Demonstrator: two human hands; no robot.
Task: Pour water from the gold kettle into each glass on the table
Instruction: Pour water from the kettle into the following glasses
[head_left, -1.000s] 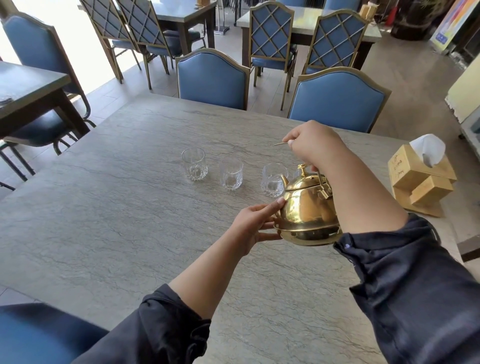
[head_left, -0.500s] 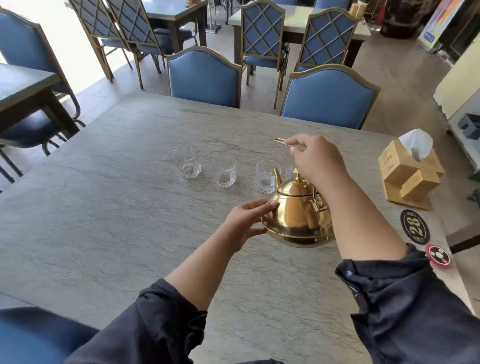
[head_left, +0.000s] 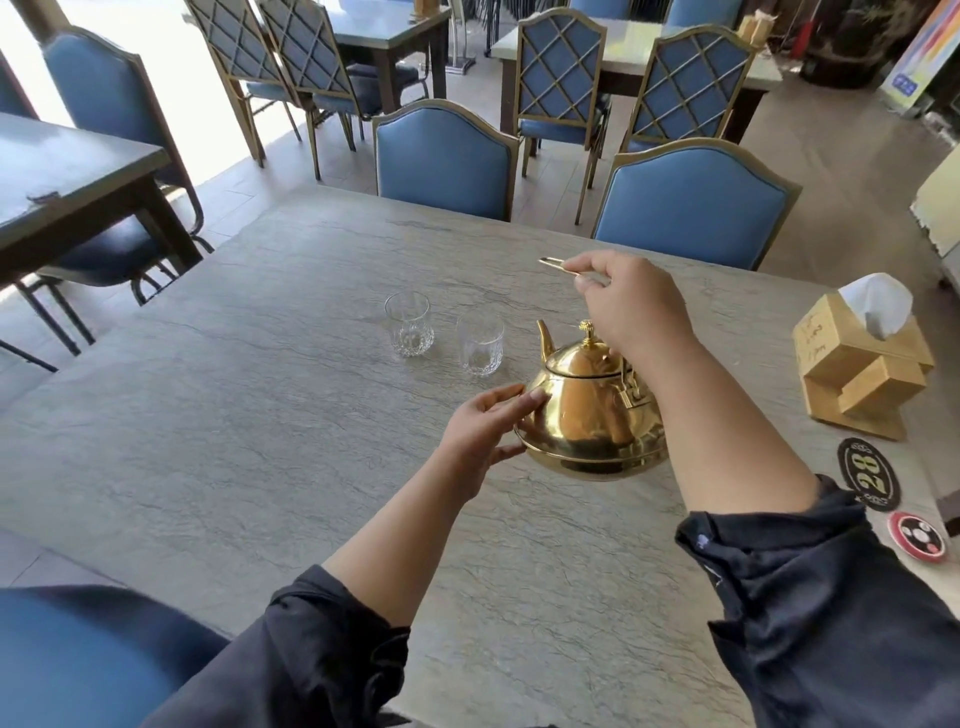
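The gold kettle (head_left: 587, 415) hangs just above the grey stone table (head_left: 234, 426), upright, spout pointing away from me. My right hand (head_left: 634, 306) is closed on its thin wire handle above the lid. My left hand (head_left: 483, 431) rests flat against the kettle's left side, fingers spread. Two clear cut glasses stand beyond and left of the kettle: the left glass (head_left: 409, 325) and the middle glass (head_left: 480, 343). A third glass seen earlier is now hidden behind the kettle.
A wooden tissue box (head_left: 862, 364) stands at the right edge, with a round "28" table marker (head_left: 870, 475) and a red coaster (head_left: 917, 535) near it. Two blue chairs (head_left: 444, 156) face me across the table.
The kettle has tilted back from a forward lean to upright and now covers the third glass. Both hands kept their hold; the view shifted slightly.
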